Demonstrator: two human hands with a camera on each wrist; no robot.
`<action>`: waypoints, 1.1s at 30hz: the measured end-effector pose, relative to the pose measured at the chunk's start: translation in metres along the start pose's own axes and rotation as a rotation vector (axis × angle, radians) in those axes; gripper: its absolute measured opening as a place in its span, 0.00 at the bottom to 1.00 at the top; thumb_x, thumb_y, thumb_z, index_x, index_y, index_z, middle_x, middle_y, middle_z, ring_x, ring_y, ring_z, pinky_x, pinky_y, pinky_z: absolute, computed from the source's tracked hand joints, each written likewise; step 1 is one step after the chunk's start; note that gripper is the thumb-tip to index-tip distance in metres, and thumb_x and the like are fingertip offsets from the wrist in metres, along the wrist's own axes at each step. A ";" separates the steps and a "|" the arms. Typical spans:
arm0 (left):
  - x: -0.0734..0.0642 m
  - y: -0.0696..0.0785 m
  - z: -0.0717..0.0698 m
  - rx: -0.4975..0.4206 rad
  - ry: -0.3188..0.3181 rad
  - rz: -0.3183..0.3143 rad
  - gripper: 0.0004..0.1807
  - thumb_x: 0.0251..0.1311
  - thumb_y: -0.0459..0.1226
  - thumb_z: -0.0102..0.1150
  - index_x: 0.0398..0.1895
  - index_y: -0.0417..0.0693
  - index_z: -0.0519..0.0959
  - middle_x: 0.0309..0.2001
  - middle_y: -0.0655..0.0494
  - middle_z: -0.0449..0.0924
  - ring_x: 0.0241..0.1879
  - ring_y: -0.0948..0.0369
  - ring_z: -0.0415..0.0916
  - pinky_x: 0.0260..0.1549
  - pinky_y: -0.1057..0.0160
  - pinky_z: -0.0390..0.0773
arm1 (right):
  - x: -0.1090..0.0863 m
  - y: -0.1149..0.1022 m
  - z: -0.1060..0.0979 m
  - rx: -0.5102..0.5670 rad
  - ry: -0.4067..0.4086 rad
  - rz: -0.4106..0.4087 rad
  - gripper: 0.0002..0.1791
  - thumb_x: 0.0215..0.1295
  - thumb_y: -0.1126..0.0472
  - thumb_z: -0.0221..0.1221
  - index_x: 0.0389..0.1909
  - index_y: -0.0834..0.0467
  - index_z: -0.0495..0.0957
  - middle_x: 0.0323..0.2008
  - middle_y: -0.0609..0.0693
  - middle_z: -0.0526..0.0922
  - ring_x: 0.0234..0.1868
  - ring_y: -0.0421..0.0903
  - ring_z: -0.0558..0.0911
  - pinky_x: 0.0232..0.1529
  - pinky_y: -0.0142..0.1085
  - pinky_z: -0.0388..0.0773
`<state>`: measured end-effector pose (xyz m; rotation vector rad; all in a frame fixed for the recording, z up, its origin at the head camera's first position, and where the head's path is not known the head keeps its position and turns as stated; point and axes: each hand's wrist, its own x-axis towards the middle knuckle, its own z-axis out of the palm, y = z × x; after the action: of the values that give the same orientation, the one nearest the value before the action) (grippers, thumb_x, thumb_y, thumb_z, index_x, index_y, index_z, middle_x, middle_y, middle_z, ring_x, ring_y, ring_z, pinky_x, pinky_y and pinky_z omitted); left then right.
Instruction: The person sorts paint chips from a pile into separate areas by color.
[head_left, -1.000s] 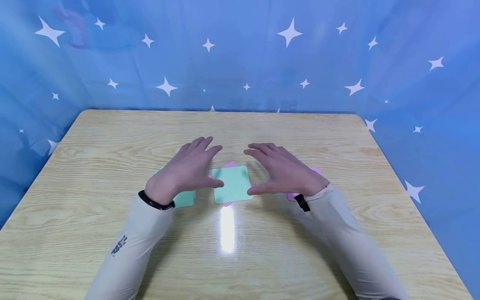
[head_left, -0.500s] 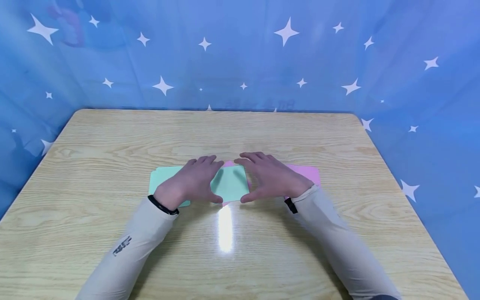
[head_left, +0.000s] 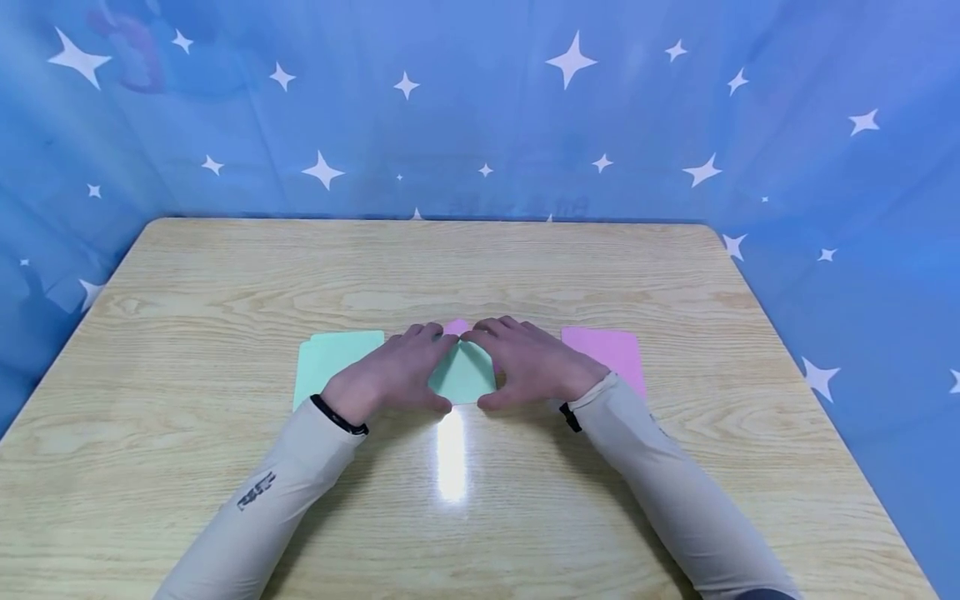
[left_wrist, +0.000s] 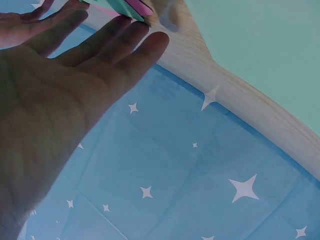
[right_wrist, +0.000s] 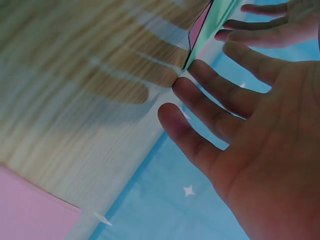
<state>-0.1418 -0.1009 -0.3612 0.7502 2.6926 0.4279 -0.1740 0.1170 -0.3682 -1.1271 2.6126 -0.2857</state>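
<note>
At the middle of the table a mint-green card [head_left: 465, 379] lies over a pink card [head_left: 457, 326], set at an angle so pink corners poke out. My left hand [head_left: 401, 367] curves along the left side of this pile, and my right hand [head_left: 531, 362] along its right side. Both have loosely bent, spread fingers; the index fingertips meet or nearly meet over the far part of the green card. Both wrist views show fingertips at the cards' edges; whether they touch them I cannot tell. Neither hand grips anything.
Beside my left hand lies a slightly fanned stack of mint-green cards [head_left: 330, 358]. Pink cards [head_left: 611, 354] lie to the right, partly behind my right wrist. The wooden table [head_left: 450, 275] ends at a blue star-patterned cloth [head_left: 450, 108].
Both hands have come down and inward, closing in around the middle pile. More of the green stack and the pink cards at the sides shows now. The cards themselves have not visibly shifted.
</note>
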 end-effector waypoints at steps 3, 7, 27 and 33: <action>0.001 0.001 0.000 -0.011 -0.014 0.000 0.45 0.47 0.49 0.73 0.69 0.47 0.64 0.64 0.45 0.65 0.65 0.48 0.62 0.58 0.48 0.71 | 0.001 0.000 0.001 -0.005 0.018 -0.010 0.47 0.47 0.39 0.68 0.68 0.49 0.64 0.62 0.48 0.68 0.60 0.47 0.68 0.57 0.45 0.72; 0.000 0.001 0.001 -0.028 -0.011 0.005 0.45 0.47 0.47 0.74 0.68 0.47 0.65 0.63 0.46 0.65 0.62 0.50 0.63 0.55 0.51 0.73 | 0.002 0.000 0.003 -0.005 0.027 -0.015 0.48 0.45 0.40 0.69 0.69 0.49 0.63 0.59 0.48 0.69 0.55 0.46 0.69 0.51 0.41 0.74; -0.004 0.001 -0.006 -0.066 0.041 0.045 0.49 0.43 0.51 0.77 0.70 0.51 0.64 0.66 0.50 0.64 0.66 0.51 0.61 0.59 0.48 0.69 | -0.002 0.002 -0.005 -0.005 0.111 -0.015 0.47 0.42 0.37 0.66 0.63 0.56 0.67 0.54 0.47 0.71 0.42 0.40 0.72 0.41 0.33 0.75; -0.009 0.001 -0.016 -0.098 0.100 0.089 0.41 0.44 0.54 0.75 0.61 0.47 0.72 0.61 0.49 0.67 0.63 0.52 0.61 0.53 0.55 0.74 | -0.007 0.000 -0.015 0.051 0.139 -0.025 0.44 0.45 0.36 0.66 0.62 0.54 0.69 0.61 0.47 0.68 0.46 0.39 0.75 0.43 0.32 0.77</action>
<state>-0.1400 -0.1078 -0.3441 0.8432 2.7141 0.6294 -0.1742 0.1232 -0.3532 -1.1625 2.6954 -0.4481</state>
